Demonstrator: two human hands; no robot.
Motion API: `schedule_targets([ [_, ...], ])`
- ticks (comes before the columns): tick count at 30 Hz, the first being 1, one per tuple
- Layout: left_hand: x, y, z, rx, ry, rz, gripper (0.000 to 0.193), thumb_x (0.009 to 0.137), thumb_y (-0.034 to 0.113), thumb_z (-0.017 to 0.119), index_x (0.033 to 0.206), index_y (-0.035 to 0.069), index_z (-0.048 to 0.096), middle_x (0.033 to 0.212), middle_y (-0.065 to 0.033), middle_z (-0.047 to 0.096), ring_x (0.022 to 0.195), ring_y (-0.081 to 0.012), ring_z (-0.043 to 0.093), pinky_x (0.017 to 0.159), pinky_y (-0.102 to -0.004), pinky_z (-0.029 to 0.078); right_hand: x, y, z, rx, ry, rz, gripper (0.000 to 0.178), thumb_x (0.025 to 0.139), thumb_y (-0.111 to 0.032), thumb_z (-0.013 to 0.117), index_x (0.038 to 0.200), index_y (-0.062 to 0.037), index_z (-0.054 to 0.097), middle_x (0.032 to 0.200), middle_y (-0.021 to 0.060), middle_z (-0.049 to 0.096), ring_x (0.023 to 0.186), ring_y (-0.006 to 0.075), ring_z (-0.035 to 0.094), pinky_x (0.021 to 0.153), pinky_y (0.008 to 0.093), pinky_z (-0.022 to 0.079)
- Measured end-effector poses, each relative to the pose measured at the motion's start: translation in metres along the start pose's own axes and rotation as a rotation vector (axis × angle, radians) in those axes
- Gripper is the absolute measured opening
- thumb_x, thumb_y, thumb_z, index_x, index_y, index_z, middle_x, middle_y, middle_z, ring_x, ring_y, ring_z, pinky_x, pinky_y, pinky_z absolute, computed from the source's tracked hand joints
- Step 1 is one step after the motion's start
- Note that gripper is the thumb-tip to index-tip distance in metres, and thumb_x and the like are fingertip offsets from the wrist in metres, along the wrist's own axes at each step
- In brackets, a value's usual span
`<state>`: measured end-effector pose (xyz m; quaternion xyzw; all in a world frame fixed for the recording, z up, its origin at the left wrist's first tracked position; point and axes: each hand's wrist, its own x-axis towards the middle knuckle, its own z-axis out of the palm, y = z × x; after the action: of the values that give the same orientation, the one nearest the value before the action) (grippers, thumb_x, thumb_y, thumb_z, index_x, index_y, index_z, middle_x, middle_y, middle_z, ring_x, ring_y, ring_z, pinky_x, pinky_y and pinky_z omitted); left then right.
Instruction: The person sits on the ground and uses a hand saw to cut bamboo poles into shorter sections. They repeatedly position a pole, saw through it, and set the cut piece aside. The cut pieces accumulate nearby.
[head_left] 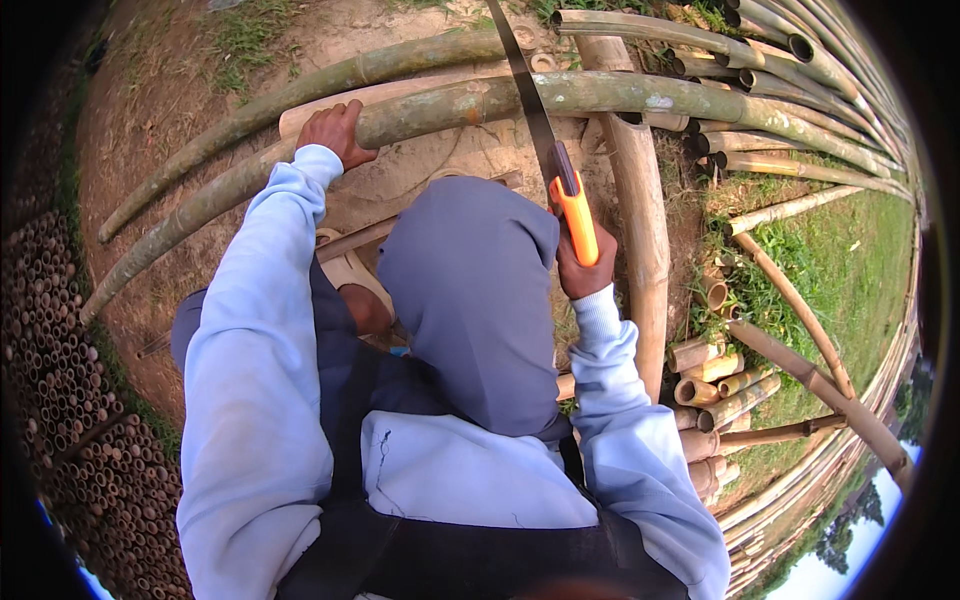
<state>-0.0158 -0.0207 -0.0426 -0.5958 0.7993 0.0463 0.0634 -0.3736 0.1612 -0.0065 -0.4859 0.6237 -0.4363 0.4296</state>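
Close in, passing over black straps (345,540) and pale blue sleeves (255,340), then on to a raised knee (470,300) in grey-blue trousers, set between the two arms. Just past it, gripping firmly on the right, with the right hand (583,268) wrapped round the orange handle (577,215) of a saw (541,132). Pointing away from the body, with the saw's long axis running forward and slightly left, and on to a dark blade (525,80) leaving at the top edge. Crossing steeply over a greenish bamboo pole (440,110) here; biting in or just above, cannot tell! Look along that pole's long axis: from low on the left, up past the knee, under the blade and away to the right, bowed in this wide view. Clasping it well to the left of the blade, with the left hand (335,132) curved over the top, fingers close together and thumb down the near side. See also, near the saw, a thick pale log (640,250) crossed by the pole. Beyond, spot a second pole (300,95) lying roughly alongside. Over to the right, catch short cut pieces (738,400) heaped beside grass (850,290); farther up there, more long poles (800,167). Out at the far left, find a dense bank of bamboo ends (60,360).
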Motion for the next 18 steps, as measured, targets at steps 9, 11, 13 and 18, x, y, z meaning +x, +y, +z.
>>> schedule_targets([
  [9,0.003,-0.001,-0.004,-0.014,-0.06,-0.033,0.067,0.066,0.043,0.083,0.116,0.009,0.053,0.106,-0.0178,0.066,0.1,-0.0387,0.064,0.089,-0.0459,0.052,0.032,0.014,0.022,0.025,0.015,-0.179,0.024,0.089,-0.014,0.073,0.105,0.0016,0.064,0.084,0.0046,0.066,0.071,0.0102,0.059,0.066,0.0263,0.049],
  [11,0.001,-0.001,-0.003,-0.007,-0.035,-0.042,0.069,0.066,0.044,0.083,0.117,0.01,0.053,0.109,-0.0184,0.065,0.101,-0.0388,0.064,0.09,-0.0467,0.052,0.034,0.016,0.024,0.104,0.013,-0.124,0.023,0.09,-0.015,0.073,0.103,0.0026,0.065,0.081,0.0042,0.065,0.07,0.0097,0.057,0.065,0.0258,0.048],
  [13,0.0,-0.001,-0.003,-0.009,-0.04,-0.031,0.069,0.066,0.044,0.083,0.118,0.01,0.053,0.109,-0.0184,0.065,0.101,-0.0388,0.064,0.09,-0.0472,0.052,0.024,0.019,0.021,0.067,0.016,-0.094,0.022,0.091,-0.014,0.072,0.101,0.0032,0.065,0.078,0.0043,0.064,0.069,0.0093,0.057,0.064,0.0262,0.047],
  [18,-0.001,-0.003,-0.003,0.02,-0.026,0.0,0.068,0.065,0.043,0.083,0.118,0.011,0.053,0.103,-0.0186,0.065,0.1,-0.0405,0.063,0.089,-0.0477,0.051,-0.105,0.013,-0.026,-0.132,0.029,0.142,0.02,0.088,-0.007,0.07,0.105,0.0039,0.068,0.073,0.0099,0.066,0.066,0.0147,0.064,0.064,0.0294,0.05],
])
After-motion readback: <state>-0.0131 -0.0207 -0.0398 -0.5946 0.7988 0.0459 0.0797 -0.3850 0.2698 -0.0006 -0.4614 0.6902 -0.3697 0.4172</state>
